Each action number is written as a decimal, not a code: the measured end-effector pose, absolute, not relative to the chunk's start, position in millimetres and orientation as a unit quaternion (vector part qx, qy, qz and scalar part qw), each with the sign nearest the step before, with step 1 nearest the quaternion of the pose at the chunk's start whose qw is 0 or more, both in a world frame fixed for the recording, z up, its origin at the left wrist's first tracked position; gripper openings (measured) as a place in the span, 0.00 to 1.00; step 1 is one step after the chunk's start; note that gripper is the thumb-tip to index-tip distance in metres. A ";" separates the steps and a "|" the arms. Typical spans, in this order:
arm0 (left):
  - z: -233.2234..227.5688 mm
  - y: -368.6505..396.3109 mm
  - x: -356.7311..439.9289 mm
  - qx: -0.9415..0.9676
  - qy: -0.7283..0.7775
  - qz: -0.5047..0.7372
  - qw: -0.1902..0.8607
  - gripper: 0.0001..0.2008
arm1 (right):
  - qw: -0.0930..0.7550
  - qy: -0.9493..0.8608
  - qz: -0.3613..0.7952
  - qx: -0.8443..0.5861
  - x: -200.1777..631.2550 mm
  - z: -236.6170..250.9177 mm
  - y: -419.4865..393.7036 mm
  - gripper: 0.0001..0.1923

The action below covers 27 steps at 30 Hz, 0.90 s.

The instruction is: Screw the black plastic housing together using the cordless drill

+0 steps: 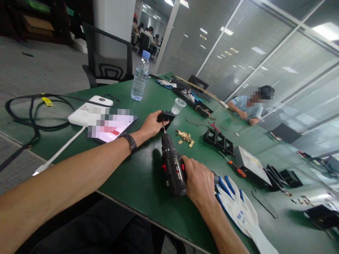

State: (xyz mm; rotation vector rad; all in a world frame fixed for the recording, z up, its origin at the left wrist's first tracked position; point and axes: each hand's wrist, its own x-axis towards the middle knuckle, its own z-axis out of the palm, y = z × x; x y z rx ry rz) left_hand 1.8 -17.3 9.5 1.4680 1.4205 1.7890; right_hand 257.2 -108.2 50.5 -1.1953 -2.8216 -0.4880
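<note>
Near the middle of the frame the right hand wraps its fingers around the grip of a black cordless drill, which lies low over the green desk with its bit pointing up the frame. The bit meets a small black part that the left hand pins to the desk, fingers clenched over its near edge; a dark watch sits on that wrist.

Just right of the drill's nose lies a small heap of brass-coloured pieces. A white and blue work glove lies flat at the lower right, touching the right forearm (its fingers point toward the drill). Further right are a black frame with square openings, a screwdriver with an orange handle and a flat grey box.

Toward the upper centre stand a water bottle and a clear plastic cup, near each other but apart. At centre left a white device lies beside a blurred sheet, with a black cable looping off the desk's left edge. Another person sits at the far side, upper right, hands on the desk.
</note>
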 end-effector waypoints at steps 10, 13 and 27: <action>4.8 -14.6 2.3 0.529 0.508 0.648 0.207 0.13 | 0.019 -0.906 -0.142 -0.398 255.7 53.8 -109.1 0.14; 4.8 -14.2 2.7 0.527 0.504 0.650 0.213 0.13 | 0.015 -0.905 -0.140 -0.401 255.7 54.0 -109.2 0.13; 6.3 -15.4 3.5 0.528 0.506 0.647 0.215 0.14 | 0.019 -0.907 -0.146 -0.395 256.1 54.1 -109.9 0.15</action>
